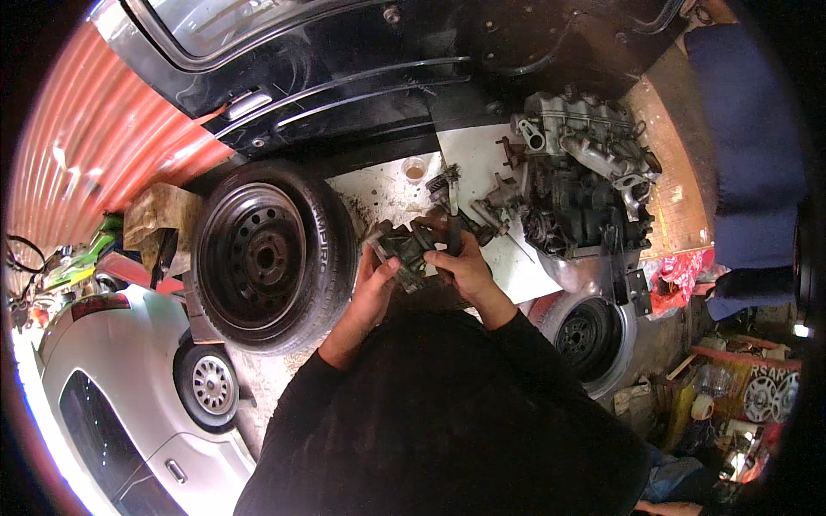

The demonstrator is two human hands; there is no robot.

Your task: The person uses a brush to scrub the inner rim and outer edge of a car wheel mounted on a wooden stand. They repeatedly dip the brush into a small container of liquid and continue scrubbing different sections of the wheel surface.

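In front of my body my left hand (376, 282) grips the near left side of a dark, greasy metal engine part (400, 254). My right hand (469, 268) is closed around the dark handle of a brush (453, 202), its head pointing away from me. The right fingers also lie close against the part's right side; whether they bear on it is hidden. Beyond the hands is a small clear cup (415, 169) of brownish liquid on a dirt-spotted white surface (503, 159). More greasy metal parts (499, 202) lie to the right of the brush.
A wheel with tyre (267, 258) stands close on my left. An engine (585, 172) sits at the right, with another wheel (589, 335) below it. A dark vehicle panel (361, 95) spans the far side. A silver car (129, 378) is at left; another person's arm (671, 507) shows at lower right.
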